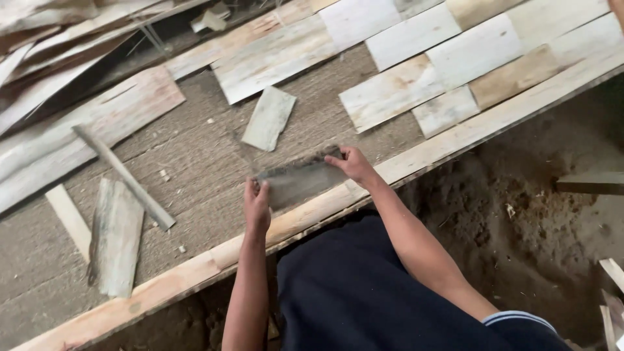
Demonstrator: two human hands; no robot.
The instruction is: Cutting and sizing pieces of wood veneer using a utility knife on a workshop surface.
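A thin grey veneer piece (pixel 296 182) with a rough dark upper edge lies on a brown mat (pixel 195 162) close to the wooden frame rail (pixel 416 159). My left hand (pixel 257 205) grips its left end. Its right end is pinched at the top corner by my right hand (pixel 354 166). Both arms reach over the rail from below. The sheet is slightly blurred.
Pale veneer sheets (pixel 416 71) are laid edge to edge across the upper right. A loose small piece (pixel 268 118) lies just beyond my hands. At left lie a long stick (pixel 123 175), a grey scrap (pixel 117 237) and stacked strips (pixel 58 39). Bare dirt (pixel 520 214) is at right.
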